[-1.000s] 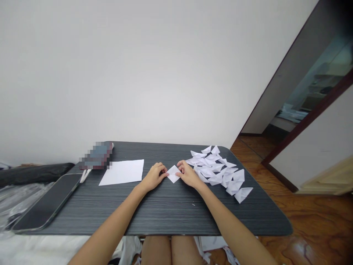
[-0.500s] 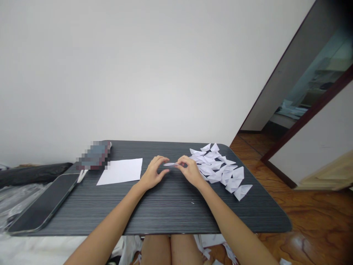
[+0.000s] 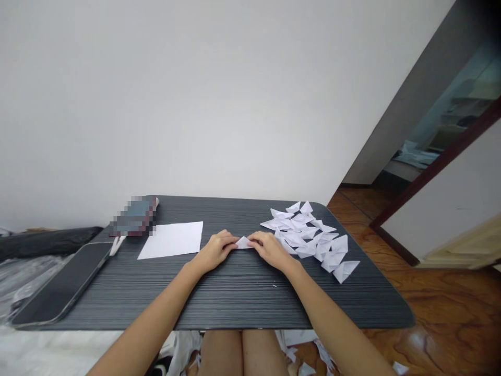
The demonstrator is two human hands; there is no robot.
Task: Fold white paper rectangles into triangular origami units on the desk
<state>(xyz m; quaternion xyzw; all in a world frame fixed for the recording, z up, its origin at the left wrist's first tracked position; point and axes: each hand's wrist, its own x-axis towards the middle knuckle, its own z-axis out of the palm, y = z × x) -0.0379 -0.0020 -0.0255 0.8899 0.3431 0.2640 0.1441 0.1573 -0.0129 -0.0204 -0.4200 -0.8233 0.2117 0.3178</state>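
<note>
Just folded paper (image 3: 243,243) between hands

We find no text, label, brand or number that we can read here. The white sheet (image 3: 172,239) on the table (image 3: 242,292) is blank, and we see only blur on the object (image 3: 133,218) beside it.

White wall (image 3: 219,94), wooden floor (image 3: 450,313), dark table (image 3: 242,297)

Bright, even, soft-shadowed daylight; sharp centre, wide-angle bending at edges
</note>
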